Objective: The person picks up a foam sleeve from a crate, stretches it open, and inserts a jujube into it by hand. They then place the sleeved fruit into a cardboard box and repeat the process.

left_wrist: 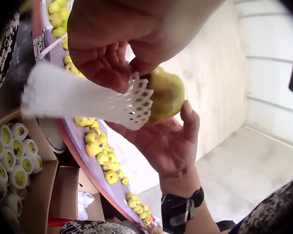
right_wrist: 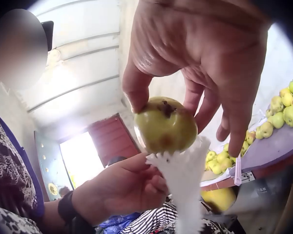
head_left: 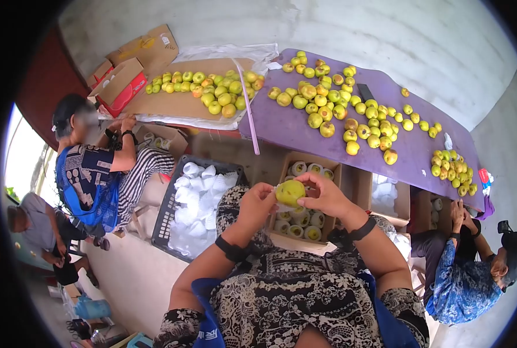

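A yellow-green apple (head_left: 290, 192) with brown patches is in my right hand (head_left: 326, 197), thumb and fingers round its sides. My left hand (head_left: 257, 203) pinches a white foam net sleeve (left_wrist: 73, 92) near its mouth. In the left wrist view the sleeve's open mesh end overlaps one side of the apple (left_wrist: 167, 95), and its other end sticks out loose. The right wrist view shows the apple's dark stem or blossom end upward, with the sleeve (right_wrist: 183, 180) hanging below it. Both hands are raised over a cardboard box (head_left: 276, 238) of apples in white nets.
A dark crate (head_left: 161, 232) piled with white foam nets stands to the left. Ahead, loose apples (head_left: 322, 104) spread over a purple table (head_left: 270, 130). Another box (head_left: 406, 200) holds white nets. Other people sit at left and right.
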The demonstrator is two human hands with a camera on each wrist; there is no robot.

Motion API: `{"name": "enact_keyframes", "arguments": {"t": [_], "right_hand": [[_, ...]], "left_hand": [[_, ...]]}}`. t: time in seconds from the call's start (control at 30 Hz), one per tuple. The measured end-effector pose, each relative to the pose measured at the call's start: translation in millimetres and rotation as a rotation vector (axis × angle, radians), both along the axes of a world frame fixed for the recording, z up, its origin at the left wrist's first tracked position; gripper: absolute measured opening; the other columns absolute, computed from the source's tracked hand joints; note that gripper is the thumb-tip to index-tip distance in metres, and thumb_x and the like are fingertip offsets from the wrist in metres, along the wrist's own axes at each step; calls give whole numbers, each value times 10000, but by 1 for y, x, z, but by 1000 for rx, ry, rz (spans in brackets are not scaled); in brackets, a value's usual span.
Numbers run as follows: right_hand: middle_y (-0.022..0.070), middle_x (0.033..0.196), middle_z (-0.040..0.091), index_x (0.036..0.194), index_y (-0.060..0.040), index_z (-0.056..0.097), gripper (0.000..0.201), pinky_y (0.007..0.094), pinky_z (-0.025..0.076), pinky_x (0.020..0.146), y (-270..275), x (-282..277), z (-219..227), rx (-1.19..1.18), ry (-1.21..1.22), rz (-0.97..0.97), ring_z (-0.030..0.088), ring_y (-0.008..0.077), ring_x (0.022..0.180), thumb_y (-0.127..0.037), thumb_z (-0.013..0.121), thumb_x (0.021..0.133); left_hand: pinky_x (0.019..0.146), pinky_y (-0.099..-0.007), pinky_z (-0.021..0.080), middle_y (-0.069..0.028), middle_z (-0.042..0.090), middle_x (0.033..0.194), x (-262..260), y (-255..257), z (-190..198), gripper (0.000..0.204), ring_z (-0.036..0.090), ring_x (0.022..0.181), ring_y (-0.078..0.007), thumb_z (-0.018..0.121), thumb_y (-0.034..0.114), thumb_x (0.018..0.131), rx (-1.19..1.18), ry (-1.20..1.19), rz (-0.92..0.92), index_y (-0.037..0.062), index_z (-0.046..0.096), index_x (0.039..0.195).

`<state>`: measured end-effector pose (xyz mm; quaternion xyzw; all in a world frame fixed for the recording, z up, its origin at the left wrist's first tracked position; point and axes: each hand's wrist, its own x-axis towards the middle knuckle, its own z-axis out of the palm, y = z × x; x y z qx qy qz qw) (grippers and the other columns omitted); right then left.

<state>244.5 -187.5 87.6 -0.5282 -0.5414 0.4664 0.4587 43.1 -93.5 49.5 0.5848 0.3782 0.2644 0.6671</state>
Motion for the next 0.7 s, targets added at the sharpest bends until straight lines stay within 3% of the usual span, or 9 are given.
{"name": "enact_keyframes", "arguments": {"t": [0.17, 0.27, 0.3, 0.33, 0.43, 0.57, 0.7], "right_hand": [[49, 1238, 511, 1203, -58, 508, 495, 307, 490, 921, -6, -1, -9, -92, 49, 52, 534, 173, 1158, -78, 760, 778], [66, 1206, 519, 1207, -75, 514, 546, 320, 495, 887, -8, -6, -10, -100, 3, 50, 533, 182, 1124, -155, 794, 745], [78, 1225, 511, 1234, -70, 504, 598, 317, 496, 880, -9, -8, -13, -79, -116, 34, 537, 193, 1091, -174, 806, 728], [90, 1243, 502, 1261, -65, 494, 652, 315, 498, 873, -9, -9, -14, -59, -234, 16, 542, 204, 1057, -192, 818, 710], [107, 1248, 508, 1321, -68, 471, 753, 312, 493, 873, -15, -14, -2, 46, -219, -37, 539, 214, 1008, -230, 834, 682], [107, 1227, 534, 1364, -80, 451, 765, 313, 486, 887, -14, -9, -24, 113, -271, -40, 549, 200, 1023, -185, 820, 702], [64, 1177, 572, 1314, -52, 476, 582, 303, 473, 914, -13, -7, -24, 137, 66, -215, 565, 160, 1052, -75, 739, 795]], "left_hand": [[547, -196, 480, -2, 634, 765, -5, 1, 11, 155, 578, 593, -55, 605, 195, 952, 0, -17, -19, 41, 598, 967], [548, -189, 465, 10, 630, 767, -2, 2, 21, 149, 559, 598, -45, 607, 187, 951, 79, 24, -109, 39, 607, 967], [548, -189, 465, 10, 630, 767, -1, 3, 20, 149, 559, 598, -45, 607, 187, 951, 83, 22, -108, 39, 607, 967], [566, -218, 475, -7, 638, 760, 0, 5, 19, 148, 576, 616, -62, 622, 177, 927, 200, 44, -143, 32, 617, 952], [599, -261, 489, -34, 642, 741, 4, -1, 36, 144, 597, 644, -89, 649, 167, 892, 445, 94, -211, 32, 635, 938], [617, -283, 495, -50, 635, 747, 11, -26, 56, 147, 608, 662, -111, 678, 186, 876, 790, 144, -279, 64, 646, 952], [655, -286, 503, -41, 629, 772, 9, -33, 54, 182, 619, 720, -115, 692, 187, 876, 753, 100, -185, 58, 616, 979]]}}
